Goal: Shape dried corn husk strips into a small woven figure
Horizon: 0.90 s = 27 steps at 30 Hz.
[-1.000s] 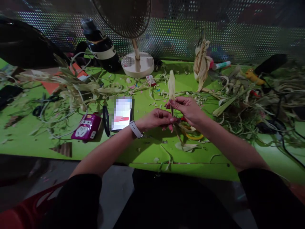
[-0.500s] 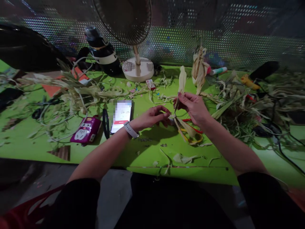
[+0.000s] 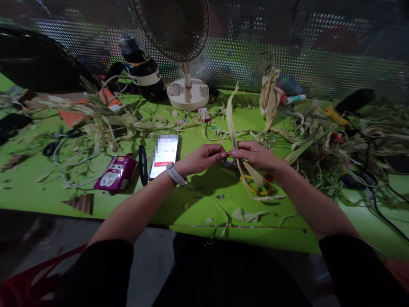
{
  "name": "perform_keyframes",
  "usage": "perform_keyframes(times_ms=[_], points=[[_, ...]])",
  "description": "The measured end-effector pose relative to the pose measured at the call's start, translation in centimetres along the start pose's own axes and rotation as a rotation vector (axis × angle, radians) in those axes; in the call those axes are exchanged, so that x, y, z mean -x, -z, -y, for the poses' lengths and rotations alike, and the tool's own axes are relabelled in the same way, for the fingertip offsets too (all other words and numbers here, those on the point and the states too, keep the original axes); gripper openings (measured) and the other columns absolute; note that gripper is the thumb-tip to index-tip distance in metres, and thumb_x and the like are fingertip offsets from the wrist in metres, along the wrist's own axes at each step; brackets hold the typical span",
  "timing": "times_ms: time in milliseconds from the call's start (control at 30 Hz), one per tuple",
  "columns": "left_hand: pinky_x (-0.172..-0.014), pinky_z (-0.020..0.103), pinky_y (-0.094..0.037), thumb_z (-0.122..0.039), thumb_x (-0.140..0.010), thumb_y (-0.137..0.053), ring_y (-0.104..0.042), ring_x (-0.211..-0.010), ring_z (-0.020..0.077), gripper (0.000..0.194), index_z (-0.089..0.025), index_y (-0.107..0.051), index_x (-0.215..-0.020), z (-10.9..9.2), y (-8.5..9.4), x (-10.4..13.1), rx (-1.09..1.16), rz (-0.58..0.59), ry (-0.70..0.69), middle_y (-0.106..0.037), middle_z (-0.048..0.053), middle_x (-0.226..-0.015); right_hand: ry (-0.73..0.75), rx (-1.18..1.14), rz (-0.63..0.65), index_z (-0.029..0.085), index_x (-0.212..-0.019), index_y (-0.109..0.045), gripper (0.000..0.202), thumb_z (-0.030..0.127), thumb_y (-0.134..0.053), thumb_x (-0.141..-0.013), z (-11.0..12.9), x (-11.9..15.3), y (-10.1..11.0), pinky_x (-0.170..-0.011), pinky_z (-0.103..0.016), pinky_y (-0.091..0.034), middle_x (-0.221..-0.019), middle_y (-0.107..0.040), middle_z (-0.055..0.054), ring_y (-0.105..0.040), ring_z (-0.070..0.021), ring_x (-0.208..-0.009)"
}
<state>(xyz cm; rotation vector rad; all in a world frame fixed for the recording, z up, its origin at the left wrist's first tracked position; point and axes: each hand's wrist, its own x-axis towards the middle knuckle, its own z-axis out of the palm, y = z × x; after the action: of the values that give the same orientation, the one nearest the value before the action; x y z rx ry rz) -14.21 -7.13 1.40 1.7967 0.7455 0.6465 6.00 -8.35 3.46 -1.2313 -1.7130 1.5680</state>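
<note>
My left hand (image 3: 206, 158), with a pale watch on its wrist, pinches the gathered middle of some dried corn husk strips (image 3: 230, 117). My right hand (image 3: 255, 156) meets it there, thumb and fingers closed on the same husk. One long strip rises above my fingers and curls at the top. Other strips hang below toward the table. Just under the right hand lie scissors with yellow handle loops (image 3: 267, 187), partly covered by husk. The exact spot between my fingertips is too small to make out.
A phone (image 3: 164, 155) showing a timer and a purple power socket (image 3: 116, 174) lie left of my hands. Behind stand a fan (image 3: 188, 94), a black bottle (image 3: 143, 74) and a bundled husk figure (image 3: 269, 94). Husk scraps (image 3: 303, 128) and cables cover the right side.
My right hand has come down from higher on the upright husk to meet my left hand's fingertips. The upper strip now bends and leans left.
</note>
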Motion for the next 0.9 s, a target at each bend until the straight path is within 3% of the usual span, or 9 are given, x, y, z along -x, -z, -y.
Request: perform_keyframes(times_ms=[100,233,567,633,667,800,833,900], points=[[-0.061,0.021,-0.038,-0.038,-0.087,-0.053,-0.046,-0.064,0.0091,0.027,-0.014,-0.059,-0.075,0.0,0.1,0.0,-0.002,0.009,0.007,-0.055,0.000,-0.069,-0.058,-0.115,0.018,0.017,-0.072,-0.061,0.025,0.041,-0.066,-0.076,-0.3,0.0,-0.4,-0.059,-0.025,-0.039,-0.066,-0.057,0.002,-0.050,-0.0105,-0.060],[-0.059,0.020,-0.038,-0.043,-0.085,-0.054,-0.046,-0.064,0.0091,0.030,-0.015,-0.059,-0.075,-0.2,0.5,0.1,0.042,0.005,0.041,-0.055,0.000,-0.070,-0.026,-0.182,-0.081,0.017,-0.066,-0.059,0.019,0.034,-0.067,-0.071,-0.9,-0.4,-0.7,-0.055,-0.024,-0.036,-0.059,-0.054,0.003,-0.046,-0.0095,-0.054],[-0.058,0.022,-0.039,-0.043,-0.089,-0.050,-0.047,-0.061,0.0098,0.031,-0.016,-0.059,-0.076,0.0,1.3,0.3,-0.054,0.017,0.014,-0.052,-0.001,-0.066,0.047,-0.114,-0.171,0.017,-0.062,-0.063,0.021,0.037,-0.070,-0.068,-1.2,-0.7,-0.5,-0.061,-0.025,-0.040,-0.061,-0.058,0.002,-0.050,-0.0108,-0.059],[-0.063,0.025,-0.043,-0.041,-0.091,-0.047,-0.051,-0.066,0.0125,0.029,-0.017,-0.059,-0.080,0.0,1.2,0.2,-0.186,-0.085,-0.025,-0.056,0.002,-0.071,0.055,-0.109,-0.191,0.018,-0.066,-0.065,0.024,0.041,-0.071,-0.069,-1.5,-1.0,-0.1,-0.065,-0.026,-0.043,-0.065,-0.061,0.001,-0.054,-0.0123,-0.065],[-0.069,0.028,-0.045,-0.041,-0.091,-0.047,-0.054,-0.073,0.0150,0.027,-0.017,-0.059,-0.084,0.0,1.2,0.3,-0.275,-0.198,-0.062,-0.059,0.004,-0.078,0.070,-0.108,-0.218,0.019,-0.069,-0.067,0.027,0.045,-0.071,-0.070,-1.7,-1.3,0.1,-0.068,-0.027,-0.044,-0.069,-0.063,0.001,-0.056,-0.0134,-0.068],[-0.095,0.042,-0.039,-0.039,-0.088,-0.054,-0.052,-0.108,0.0244,0.022,-0.020,-0.057,-0.099,-0.4,0.7,0.6,-0.565,-0.779,-0.224,-0.060,0.011,-0.106,0.158,-0.162,-0.370,0.021,-0.075,-0.070,0.035,0.056,-0.070,-0.070,-2.3,-2.2,0.5,-0.079,-0.030,-0.046,-0.078,-0.068,-0.001,-0.061,-0.0166,-0.082],[-0.096,0.043,-0.038,-0.040,-0.088,-0.054,-0.052,-0.107,0.0248,0.021,-0.020,-0.057,-0.096,-0.5,0.4,0.7,-0.586,-0.827,-0.235,-0.061,0.011,-0.104,0.178,-0.183,-0.398,0.021,-0.076,-0.070,0.035,0.055,-0.071,-0.070,-2.3,-2.3,0.4,-0.080,-0.030,-0.046,-0.080,-0.069,-0.001,-0.061,-0.0165,-0.084],[-0.087,0.039,-0.042,-0.041,-0.091,-0.048,-0.055,-0.092,0.0221,0.024,-0.019,-0.056,-0.086,-0.6,-0.4,0.9,-0.546,-0.731,-0.207,-0.061,0.008,-0.089,0.213,-0.208,-0.421,0.022,-0.076,-0.070,0.030,0.051,-0.073,-0.070,-2.3,-2.3,0.0,-0.078,-0.029,-0.047,-0.082,-0.069,0.001,-0.061,-0.0153,-0.082]])
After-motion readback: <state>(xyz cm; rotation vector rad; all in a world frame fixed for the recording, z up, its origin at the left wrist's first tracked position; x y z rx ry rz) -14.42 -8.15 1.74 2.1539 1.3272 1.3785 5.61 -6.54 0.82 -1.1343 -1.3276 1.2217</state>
